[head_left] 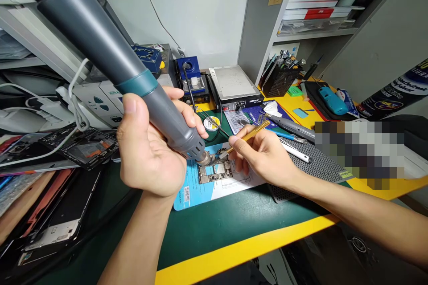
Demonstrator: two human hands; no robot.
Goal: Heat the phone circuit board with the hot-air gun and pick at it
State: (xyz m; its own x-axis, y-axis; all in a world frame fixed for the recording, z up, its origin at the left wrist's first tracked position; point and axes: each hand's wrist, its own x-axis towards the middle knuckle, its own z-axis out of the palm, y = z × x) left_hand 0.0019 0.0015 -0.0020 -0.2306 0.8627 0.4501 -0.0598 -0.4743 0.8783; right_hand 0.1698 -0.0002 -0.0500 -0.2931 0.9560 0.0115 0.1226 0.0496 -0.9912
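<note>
My left hand (152,151) is wrapped round a grey hot air gun (170,120) with a teal ring, tilted so its metal nozzle points down at a phone circuit board (217,173). The board lies on a blue and white card (192,196). In my right hand (264,153) is a gold-handled scraper (249,139), pinched between thumb and fingers. Its blade reaches the board's upper edge close to the nozzle; whether it touches, I cannot tell. A thin dark tool (219,129) runs behind the right fingers; I cannot tell if it is held too.
Behind the card stand a silver-topped heating plate (234,82) and a blue soldering stand (189,69). Phone parts (56,213) are stacked at left. A white pen (296,150) lies on a perforated black mat (326,160). A spray can (394,91) and mesh tool holder (281,80) stand at right.
</note>
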